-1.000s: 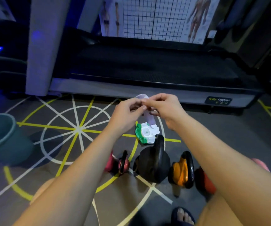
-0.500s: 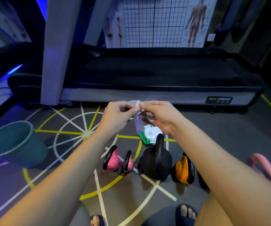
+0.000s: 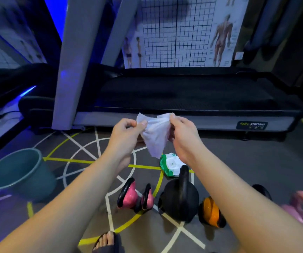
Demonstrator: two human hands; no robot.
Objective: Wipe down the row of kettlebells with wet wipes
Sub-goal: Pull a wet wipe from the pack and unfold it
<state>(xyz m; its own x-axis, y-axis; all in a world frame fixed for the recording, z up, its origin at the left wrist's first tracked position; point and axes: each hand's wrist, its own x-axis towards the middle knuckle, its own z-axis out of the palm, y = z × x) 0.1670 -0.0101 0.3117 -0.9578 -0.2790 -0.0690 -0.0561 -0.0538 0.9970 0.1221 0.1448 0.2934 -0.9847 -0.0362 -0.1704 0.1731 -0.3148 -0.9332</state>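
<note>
Hands (image 3: 127, 132) (image 3: 184, 133) pinch wipe (image 3: 156, 136) edges above kettlebells (image 3: 179, 199).

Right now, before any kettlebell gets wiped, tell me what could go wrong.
1. The wipe is pinched only at its top corners by the left hand and right hand; pulled harder, it might tear or slip.
2. Toes in an open sandal sit close to the pink kettlebells; a nudged one could tip onto them.
3. The bucket stands well to the left; a used wipe tossed there may miss.
</note>
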